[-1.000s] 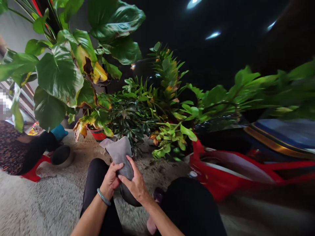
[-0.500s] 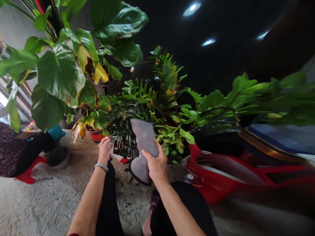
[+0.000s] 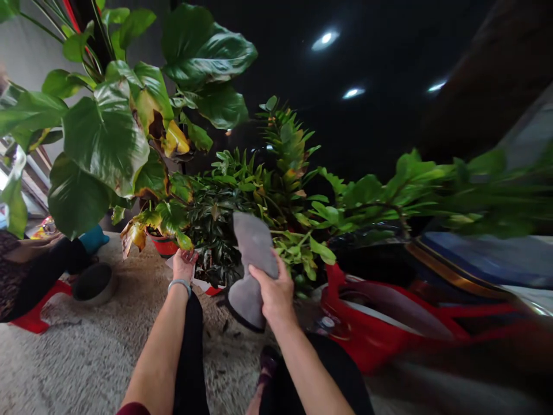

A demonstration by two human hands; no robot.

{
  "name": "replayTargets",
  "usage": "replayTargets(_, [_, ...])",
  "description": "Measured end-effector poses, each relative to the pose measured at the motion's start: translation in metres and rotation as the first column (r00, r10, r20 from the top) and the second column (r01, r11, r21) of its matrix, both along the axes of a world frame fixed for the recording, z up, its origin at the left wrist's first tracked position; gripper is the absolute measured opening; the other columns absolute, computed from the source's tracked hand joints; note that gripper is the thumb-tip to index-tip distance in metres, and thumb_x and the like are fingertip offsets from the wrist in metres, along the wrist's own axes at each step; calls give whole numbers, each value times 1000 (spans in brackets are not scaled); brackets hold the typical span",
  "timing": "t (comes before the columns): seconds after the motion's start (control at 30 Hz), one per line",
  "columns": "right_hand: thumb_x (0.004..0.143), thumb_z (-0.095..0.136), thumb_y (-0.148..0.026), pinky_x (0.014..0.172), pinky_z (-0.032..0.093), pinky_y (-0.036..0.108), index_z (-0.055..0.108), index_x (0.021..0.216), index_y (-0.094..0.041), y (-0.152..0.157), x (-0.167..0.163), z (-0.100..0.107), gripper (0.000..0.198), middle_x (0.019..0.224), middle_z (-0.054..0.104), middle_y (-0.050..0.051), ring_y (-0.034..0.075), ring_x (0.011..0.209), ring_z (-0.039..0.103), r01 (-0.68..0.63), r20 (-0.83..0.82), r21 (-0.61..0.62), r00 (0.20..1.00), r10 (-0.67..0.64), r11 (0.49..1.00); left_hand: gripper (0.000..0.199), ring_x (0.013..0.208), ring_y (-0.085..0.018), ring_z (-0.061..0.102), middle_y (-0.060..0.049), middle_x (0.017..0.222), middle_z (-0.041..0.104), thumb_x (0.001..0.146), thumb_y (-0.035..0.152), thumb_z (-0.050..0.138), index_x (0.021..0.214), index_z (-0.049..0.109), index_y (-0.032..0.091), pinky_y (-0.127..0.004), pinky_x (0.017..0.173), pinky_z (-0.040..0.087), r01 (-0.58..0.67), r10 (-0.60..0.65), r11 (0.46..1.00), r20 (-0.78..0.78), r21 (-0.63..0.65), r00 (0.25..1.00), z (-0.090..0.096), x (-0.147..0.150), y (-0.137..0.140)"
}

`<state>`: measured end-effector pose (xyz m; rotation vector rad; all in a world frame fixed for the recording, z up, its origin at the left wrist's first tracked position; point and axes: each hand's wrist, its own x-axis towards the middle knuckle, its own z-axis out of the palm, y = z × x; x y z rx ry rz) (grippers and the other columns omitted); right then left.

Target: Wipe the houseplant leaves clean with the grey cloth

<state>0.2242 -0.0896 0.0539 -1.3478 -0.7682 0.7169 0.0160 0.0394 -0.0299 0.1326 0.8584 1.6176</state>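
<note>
My right hand (image 3: 277, 294) is closed round a grey, sole-shaped piece (image 3: 253, 245) with a fuzzy-looking face and a dark lower edge. It stands tilted upright in front of the plants, thumb on the near face. My left hand (image 3: 184, 266), with a pale bangle at the wrist, is raised over my left knee. Its fingers are loosely bent and apart, and nothing shows clearly in them. Behind it are a red plant pot (image 3: 165, 245) and a white-and-red planter (image 3: 209, 287).
Large-leaved plants (image 3: 103, 135) fill the left and middle. A red bag (image 3: 367, 334) lies on the right beside a blurred blue thing (image 3: 466, 253). At left, a person (image 3: 43, 271) sits on a red stool (image 3: 41, 308) near a grey basin (image 3: 95, 285). Rough concrete floor (image 3: 86, 357) lies below.
My left hand has dropped slightly and its fingers look more spread. My right hand still holds the grey piece almost in place. The view has shifted a little.
</note>
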Motion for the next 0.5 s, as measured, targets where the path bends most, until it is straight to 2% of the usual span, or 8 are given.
replayTargets(0.1, [66, 73, -34, 84, 60, 32, 61, 135, -21, -32, -23, -32, 71, 118, 75, 9, 28, 105, 72, -98, -3, -137, 995, 99, 986, 12, 66, -15, 60, 2, 69, 58, 72, 25, 64, 70, 52, 20, -37, 78, 55, 23, -25, 997, 26, 79, 999, 1, -2, 0])
replayTargets(0.17, [67, 72, -34, 85, 60, 33, 64, 131, -22, -58, -34, -39, 66, 118, 76, 8, 29, 107, 72, -168, 3, -155, 985, 170, 974, 13, 66, -15, 59, 1, 68, 58, 69, 24, 65, 69, 53, 20, -37, 77, 55, 44, -48, 993, 32, 112, 998, 2, -3, 2])
replayTargets(0.2, [67, 72, -35, 87, 59, 34, 64, 130, -23, -66, -37, -34, 64, 120, 75, 8, 29, 109, 71, -195, 17, -132, 980, 199, 972, 13, 67, -16, 60, 1, 69, 59, 67, 24, 65, 70, 54, 20, -37, 76, 54, 54, -58, 991, 32, 123, 998, 2, -4, 3])
replayTargets(0.27, [68, 73, -35, 94, 57, 37, 65, 129, -23, -70, -40, -10, 63, 128, 71, 9, 30, 116, 68, -203, 74, -25, 976, 204, 979, 13, 70, -16, 61, 0, 71, 62, 66, 25, 66, 72, 56, 20, -37, 77, 54, 63, -68, 989, 28, 135, 997, 1, -4, 5])
replayTargets(0.4, [70, 75, -35, 106, 49, 42, 61, 134, -21, -28, -43, 47, 67, 136, 66, 10, 30, 123, 62, -152, 181, 218, 977, 113, 964, 13, 76, -16, 62, -1, 77, 65, 68, 27, 66, 77, 59, 20, -35, 79, 53, 68, -67, 990, -15, 126, 998, -2, -4, 4])
replayTargets(0.43, [71, 74, -34, 107, 48, 42, 60, 135, -20, -14, -45, 53, 67, 136, 65, 10, 30, 123, 62, -162, 189, 247, 975, 116, 956, 15, 76, -17, 63, -1, 79, 65, 70, 29, 66, 80, 61, 20, -35, 79, 53, 78, -76, 991, -26, 106, 997, -2, -4, 3])
replayTargets(0.5, [71, 71, -31, 109, 47, 42, 60, 135, -19, 6, -54, 45, 66, 136, 66, 11, 29, 124, 62, -220, 213, 241, 962, 170, 945, 23, 77, -18, 64, -3, 81, 67, 74, 38, 67, 85, 64, 18, -36, 78, 54, 131, -128, 988, -39, 76, 991, -2, -6, 1])
